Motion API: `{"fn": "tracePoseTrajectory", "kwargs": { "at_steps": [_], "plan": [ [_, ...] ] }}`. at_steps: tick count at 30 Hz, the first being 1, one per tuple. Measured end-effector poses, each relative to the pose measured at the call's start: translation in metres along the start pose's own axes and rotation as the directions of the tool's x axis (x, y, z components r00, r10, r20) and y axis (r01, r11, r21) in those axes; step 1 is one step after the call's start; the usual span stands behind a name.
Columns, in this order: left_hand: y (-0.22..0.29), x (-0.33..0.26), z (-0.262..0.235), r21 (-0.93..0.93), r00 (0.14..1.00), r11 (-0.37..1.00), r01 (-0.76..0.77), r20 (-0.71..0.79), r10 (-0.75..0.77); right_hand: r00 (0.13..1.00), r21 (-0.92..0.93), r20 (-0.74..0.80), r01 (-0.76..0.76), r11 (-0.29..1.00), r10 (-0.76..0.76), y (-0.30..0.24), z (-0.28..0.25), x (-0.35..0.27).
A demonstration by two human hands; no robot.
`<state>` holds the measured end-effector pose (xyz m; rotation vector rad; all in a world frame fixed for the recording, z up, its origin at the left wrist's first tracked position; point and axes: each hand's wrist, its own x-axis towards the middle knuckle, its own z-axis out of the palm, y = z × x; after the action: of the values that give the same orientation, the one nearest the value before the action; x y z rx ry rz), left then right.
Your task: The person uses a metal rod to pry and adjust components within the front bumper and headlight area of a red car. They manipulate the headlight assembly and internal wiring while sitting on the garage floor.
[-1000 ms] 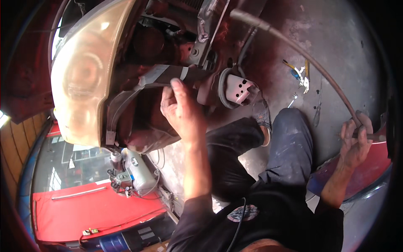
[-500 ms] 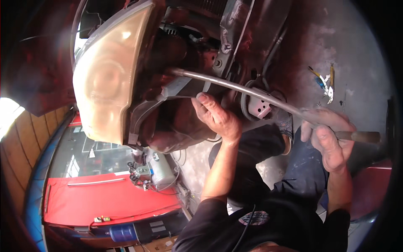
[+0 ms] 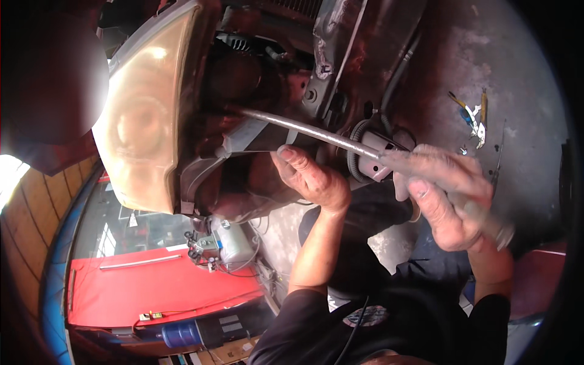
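My right hand (image 3: 447,198) is closed around a long metal pry bar (image 3: 310,131), near its handle end, which is blurred by motion. The bar slants up and left, and its far tip disappears into the dark gap behind a yellowed headlight (image 3: 143,125) of a car. Below the bar, my left hand (image 3: 316,182) has its thumb and fingers closed on the thin edge of a dark red body panel (image 3: 261,179). Its fingertips are partly hidden there. A grey bracket (image 3: 246,135) lies between the headlight and my left hand.
Pliers with yellow handles (image 3: 480,121) and a thin rod (image 3: 500,152) lie on the grey floor at right. A ribbed hose (image 3: 354,152) hangs by a pinkish metal plate with holes. An air compressor (image 3: 231,243) stands at lower left, next to a red car (image 3: 146,286).
My right hand has moved left with the pry bar, whose handle end now tips downward and whose tip sits farther left. My left hand stays on the panel edge; the view has shifted slightly.
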<state>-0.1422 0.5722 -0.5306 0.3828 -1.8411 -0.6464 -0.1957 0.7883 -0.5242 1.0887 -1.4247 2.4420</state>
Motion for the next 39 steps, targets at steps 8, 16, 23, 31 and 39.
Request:
{"fn": "tracePoseTrajectory", "kwargs": {
  "at_steps": [8,16,23,31,39],
  "plan": [
    [0.027,0.008,0.011,-0.215,0.994,0.974,0.076,0.094,-0.057,1.0,-0.139,0.001,-0.019,0.99,0.019,-0.029,-0.011,0.009],
    [-0.004,-0.001,0.005,0.059,0.978,0.977,-0.204,0.061,0.2,0.998,0.002,-0.023,-0.059,0.998,0.059,-0.017,-0.013,0.007],
    [-0.019,-0.003,-0.007,0.568,0.753,0.555,-0.608,0.192,0.63,0.99,0.09,-0.067,-0.116,0.989,0.122,0.004,-0.013,0.001],
    [-0.029,-0.004,-0.019,0.651,0.734,0.455,-0.608,0.243,0.634,0.966,0.33,-0.088,-0.2,0.922,0.242,0.03,-0.002,-0.024],
    [-0.005,-0.007,-0.003,0.294,0.962,0.918,-0.266,0.023,0.271,0.952,0.317,-0.072,-0.262,0.912,0.298,0.039,0.004,-0.035]
  ]
}}
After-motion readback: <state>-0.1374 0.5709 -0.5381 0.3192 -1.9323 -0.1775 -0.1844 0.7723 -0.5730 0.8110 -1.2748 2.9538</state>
